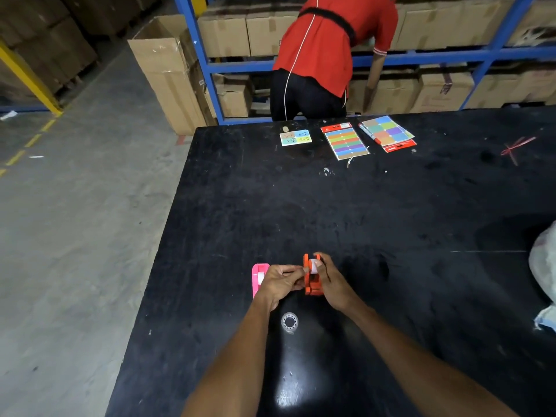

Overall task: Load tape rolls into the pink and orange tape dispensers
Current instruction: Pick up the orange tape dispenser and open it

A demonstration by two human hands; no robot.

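You're in a warehouse: blue steel racking [421,57] stacked with cardboard cartons [224,34] (concrete floor [75,206], yellow lane markings [27,145]).

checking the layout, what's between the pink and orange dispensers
In the head view, the left hand lies between the pink dispenser and the orange dispenser, its fingers at the orange one.

At the black table's twelve o'clock edge, a small pale-green and blue paper card [295,137] carries handwritten red numbers, upside down to the camera; they look like "1-2", "1-3", "1-4", "1-5". Print on the red-headed sticker packs [347,140] is too small to read.
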